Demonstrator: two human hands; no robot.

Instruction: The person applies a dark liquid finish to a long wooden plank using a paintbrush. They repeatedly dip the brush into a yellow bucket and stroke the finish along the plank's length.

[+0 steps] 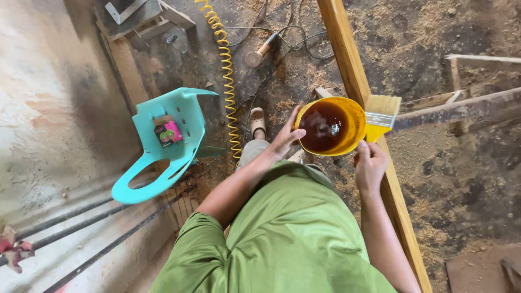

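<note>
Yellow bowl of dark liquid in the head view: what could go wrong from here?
The yellow bowl looks well filled and is held only at its rim by the left hand, so a tilt might spill it. The right hand holds the brush against the wooden beam; drips could land on the foot.

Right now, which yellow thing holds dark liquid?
The round yellow bowl, gripped by the left hand; the yellow brush and coiled hose hold none.

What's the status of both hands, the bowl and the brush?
Left hand grips yellow plastic bowl of dark brown liquid. Right hand holds yellow-handled flat brush, bristles dry-looking. Long wooden beam beneath; nothing obstructing.
</note>
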